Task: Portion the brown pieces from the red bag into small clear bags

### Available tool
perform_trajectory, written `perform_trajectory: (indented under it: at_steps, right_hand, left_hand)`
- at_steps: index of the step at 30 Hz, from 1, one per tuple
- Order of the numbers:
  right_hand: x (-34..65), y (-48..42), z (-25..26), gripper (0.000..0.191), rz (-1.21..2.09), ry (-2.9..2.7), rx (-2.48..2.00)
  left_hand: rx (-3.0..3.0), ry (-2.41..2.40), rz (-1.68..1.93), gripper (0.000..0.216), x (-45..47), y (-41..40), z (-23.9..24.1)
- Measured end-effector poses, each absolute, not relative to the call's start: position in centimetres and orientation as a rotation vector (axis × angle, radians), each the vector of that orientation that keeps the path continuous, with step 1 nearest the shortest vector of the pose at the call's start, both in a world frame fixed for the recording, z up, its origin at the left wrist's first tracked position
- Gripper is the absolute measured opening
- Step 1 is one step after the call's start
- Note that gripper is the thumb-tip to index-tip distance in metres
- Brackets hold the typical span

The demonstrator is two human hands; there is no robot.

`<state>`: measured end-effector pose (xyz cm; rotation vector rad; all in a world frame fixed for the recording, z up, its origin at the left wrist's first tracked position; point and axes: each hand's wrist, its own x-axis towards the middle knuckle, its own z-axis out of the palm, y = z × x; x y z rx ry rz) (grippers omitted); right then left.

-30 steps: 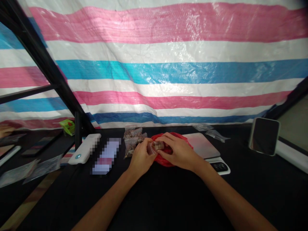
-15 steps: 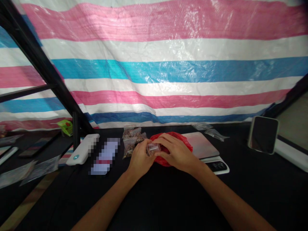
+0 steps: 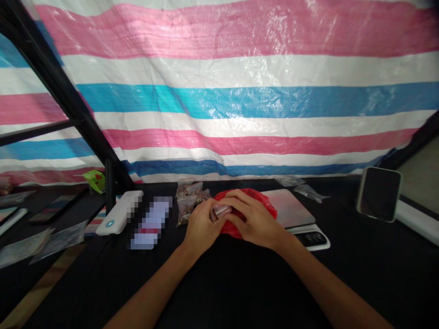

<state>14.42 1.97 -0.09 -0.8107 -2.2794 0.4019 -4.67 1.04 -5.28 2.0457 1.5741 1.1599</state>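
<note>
My left hand (image 3: pixel 201 228) is closed around a small clear plastic bag (image 3: pixel 221 210), its fingers curled on the left side. My right hand (image 3: pixel 255 218) reaches in from the right, fingers bent and their tips at the clear bag's edge. Whatever the bag contains is too blurred to make out. Beneath and behind both hands lies a crumpled red plastic bag (image 3: pixel 268 204), partly covered by the right hand. Several small zip bags with brown bits (image 3: pixel 187 204) lie just beyond my left hand.
To the right is a kitchen scale (image 3: pixel 291 208), with clear bags (image 3: pixel 308 192) behind it. A phone (image 3: pixel 380 193) stands upright farther right. A white device (image 3: pixel 120 214) and a pixelated item (image 3: pixel 151 224) lie left. A striped tarp (image 3: pixel 240 100) hangs behind the black table (image 3: pixel 226 283).
Both hands stay in place over the red bag. The right fingers have shifted slightly, and the clear bag's opening looks narrower. The whole view has moved a little.
</note>
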Motion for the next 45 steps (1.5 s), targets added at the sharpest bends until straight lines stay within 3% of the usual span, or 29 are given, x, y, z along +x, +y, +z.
perform_trajectory:
  at_steps: [5,12,19,23,28,33,39,45]
  right_hand:
    - [15.9,3.1,0.1,0.032,0.276,-2.097,-0.982]
    - [17.8,5.1,-1.4,0.028,0.061,-2.275,-1.227]
    - [18.9,4.7,0.1,0.035,0.275,-2.397,-1.074]
    - [19.5,4.7,0.1,0.041,0.317,-2.491,-1.164]
    - [19.5,4.8,-0.2,0.036,0.252,-2.497,-1.229]
    - [18.8,4.4,-0.4,0.016,0.461,-2.488,-1.26]
    - [18.3,3.8,-0.5,0.022,0.529,-2.451,-1.32]
    - [17.7,4.0,-1.4,0.031,0.38,-2.502,-1.257]
  left_hand:
    - [1.869,1.773,1.155,0.02,-4.3,0.6,-4.0]
    - [1.968,1.775,1.127,0.021,-3.5,-1.0,-3.4]
    - [2.298,1.204,1.215,0.017,-2.7,-3.1,-3.1]
    - [2.327,1.373,0.973,0.011,-2.7,-2.5,-3.7]
    - [2.342,1.59,0.825,0.013,-3.1,-1.1,-4.6]
    - [2.304,1.722,0.991,0.013,-3.4,-0.6,-4.7]
    - [1.962,1.928,0.949,0.015,-3.7,-0.5,-4.5]
    - [1.815,1.552,1.154,0.016,-3.5,0.3,-6.0]
